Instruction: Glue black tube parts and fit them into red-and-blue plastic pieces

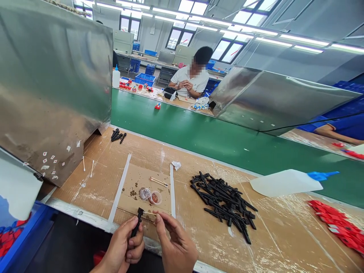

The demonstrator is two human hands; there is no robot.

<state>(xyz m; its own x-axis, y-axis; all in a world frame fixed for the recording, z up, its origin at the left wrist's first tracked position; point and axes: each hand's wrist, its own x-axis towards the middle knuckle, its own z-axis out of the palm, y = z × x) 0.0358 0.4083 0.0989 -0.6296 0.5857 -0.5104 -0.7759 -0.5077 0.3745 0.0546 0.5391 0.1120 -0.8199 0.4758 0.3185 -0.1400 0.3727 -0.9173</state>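
My left hand [126, 242] is closed around a black plastic part [139, 216], its notched end pointing up. Between thumb and fingers, my right hand [176, 240] pinches a cotton swab [149, 213], whose tip reaches the upper end of the black part; whether they touch I cannot tell. Just beyond the hands, two small clear cups sit on a taped cardboard sheet [127, 197]. One cup [155, 197] has reddish-brown liquid in it, and the other [144, 193] stands against its left side. More swabs [158, 182] lie behind them among dark stains.
A heap of black parts [224, 199] lies to the right, with a smaller group [116, 135] at the back left. A white bottle [287, 182] lies on its side near red parts [338, 223]. Beyond runs a green belt [182, 125]; a person [193, 77] sits across it.
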